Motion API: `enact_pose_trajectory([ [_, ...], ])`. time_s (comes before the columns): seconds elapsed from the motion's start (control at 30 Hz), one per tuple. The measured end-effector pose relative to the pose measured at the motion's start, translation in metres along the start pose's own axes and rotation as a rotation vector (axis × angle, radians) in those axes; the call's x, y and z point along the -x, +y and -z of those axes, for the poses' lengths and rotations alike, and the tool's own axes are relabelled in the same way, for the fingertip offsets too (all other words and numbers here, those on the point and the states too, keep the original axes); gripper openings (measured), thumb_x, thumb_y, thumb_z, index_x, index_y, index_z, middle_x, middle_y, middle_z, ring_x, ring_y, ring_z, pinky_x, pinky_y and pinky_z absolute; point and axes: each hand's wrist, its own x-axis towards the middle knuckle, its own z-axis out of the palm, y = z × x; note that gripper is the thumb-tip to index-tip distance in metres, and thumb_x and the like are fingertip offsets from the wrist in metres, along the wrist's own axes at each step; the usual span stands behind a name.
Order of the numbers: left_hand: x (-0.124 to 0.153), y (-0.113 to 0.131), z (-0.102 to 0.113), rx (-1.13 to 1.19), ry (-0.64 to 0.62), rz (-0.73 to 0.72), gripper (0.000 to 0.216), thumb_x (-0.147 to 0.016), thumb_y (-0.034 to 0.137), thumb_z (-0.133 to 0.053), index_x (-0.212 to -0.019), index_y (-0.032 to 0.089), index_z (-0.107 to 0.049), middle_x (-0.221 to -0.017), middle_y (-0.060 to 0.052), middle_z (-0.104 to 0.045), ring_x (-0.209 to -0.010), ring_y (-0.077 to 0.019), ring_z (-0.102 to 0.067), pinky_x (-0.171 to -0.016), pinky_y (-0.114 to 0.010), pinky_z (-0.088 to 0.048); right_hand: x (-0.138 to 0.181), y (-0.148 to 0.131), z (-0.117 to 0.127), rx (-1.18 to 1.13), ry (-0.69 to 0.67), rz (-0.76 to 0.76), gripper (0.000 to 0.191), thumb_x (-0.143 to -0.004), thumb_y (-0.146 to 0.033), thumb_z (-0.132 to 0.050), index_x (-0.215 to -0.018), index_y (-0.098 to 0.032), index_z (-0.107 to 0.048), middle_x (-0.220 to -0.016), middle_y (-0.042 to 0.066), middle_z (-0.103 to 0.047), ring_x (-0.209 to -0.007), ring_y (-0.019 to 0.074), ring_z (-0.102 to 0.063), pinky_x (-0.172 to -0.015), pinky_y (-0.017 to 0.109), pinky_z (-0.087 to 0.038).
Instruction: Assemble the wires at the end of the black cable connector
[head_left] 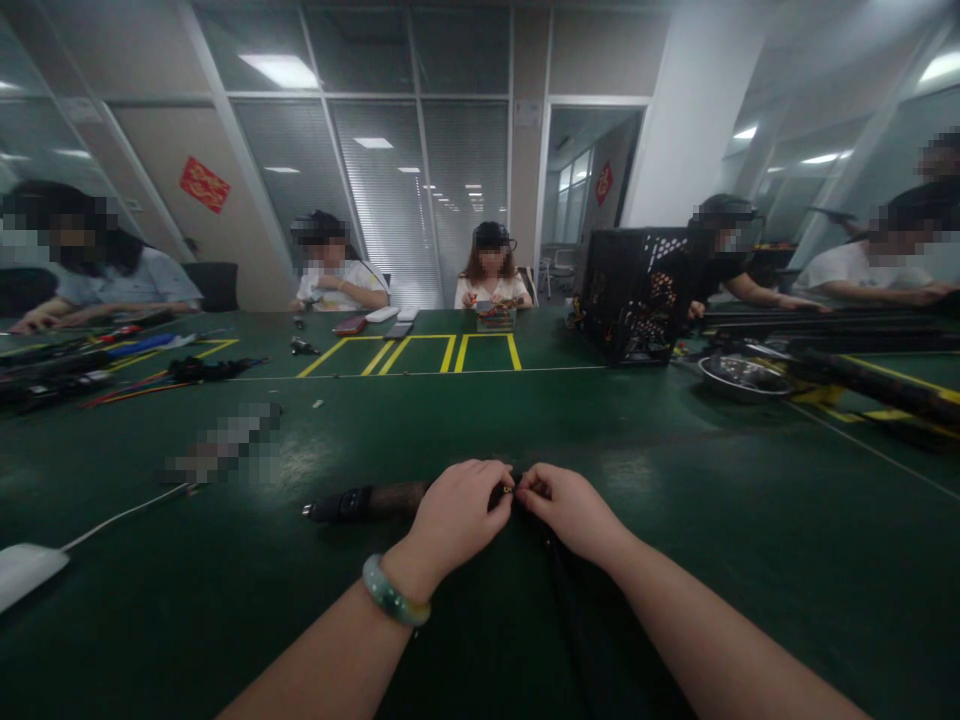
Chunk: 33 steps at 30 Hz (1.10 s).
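Note:
My left hand (466,510) is closed in a pinch, a green bangle on its wrist. Between its thumb and fingers shows a small brass-coloured piece (508,489), too tiny to name. Right beside it, the fingertips of my right hand (566,508) are pinched together close to that piece; what they hold is hidden. An electric screwdriver (397,498) lies on the green table behind my left hand, its tip pointing left and its other end covered by my hands. From under my right hand a dark strip or cord (562,590) runs toward me.
A phone-like blurred object (225,442) lies left with a white cable to a white device (28,572). Black wires (202,368) lie farther left. A black computer case (637,295) and a metal bowl (742,372) stand right. Several people sit around the table.

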Motion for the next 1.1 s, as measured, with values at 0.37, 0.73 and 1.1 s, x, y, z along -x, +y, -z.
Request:
enact_pose_trajectory([
  [0.37, -0.0011, -0.0013, 0.0003, 0.021, -0.018, 0.005, 0.013, -0.087, 0.023, -0.055, -0.1, 0.023, -0.06, -0.115, -0.003, -0.063, -0.107, -0.022, -0.058, -0.097, -0.04, -0.043, 0.0009, -0.0011, 0.0014, 0.014, -0.01, -0.008, 0.011, -0.087, -0.028, -0.056, -0.087, -0.022, -0.065, -0.081, 0.0, -0.069, -0.071, 0.0148, -0.061, -0.059, 0.023, -0.038],
  [0.73, 0.0006, -0.005, -0.0039, -0.015, -0.022, 0.009, 0.012, -0.088, 0.028, -0.056, -0.098, 0.022, -0.06, -0.129, -0.005, -0.056, -0.118, -0.0218, -0.053, -0.102, -0.04, -0.04, 0.0005, 0.0014, -0.0009, 0.02, 0.009, -0.004, 0.011, -0.087, -0.028, -0.057, -0.087, -0.021, -0.065, -0.08, 0.0, -0.068, -0.07, 0.0147, -0.061, -0.058, 0.022, -0.038],
  [1.1, -0.0029, 0.0037, 0.003, -0.075, -0.061, 0.039, 0.009, -0.088, 0.024, -0.053, -0.094, 0.023, -0.059, -0.096, -0.002, -0.064, -0.092, -0.0205, -0.059, -0.082, -0.034, -0.044, -0.0017, -0.0013, -0.0063, 0.073, 0.069, 0.001, 0.011, -0.088, -0.028, -0.058, -0.088, -0.021, -0.065, -0.082, 0.001, -0.068, -0.072, 0.0143, -0.061, -0.061, 0.021, -0.039],
])
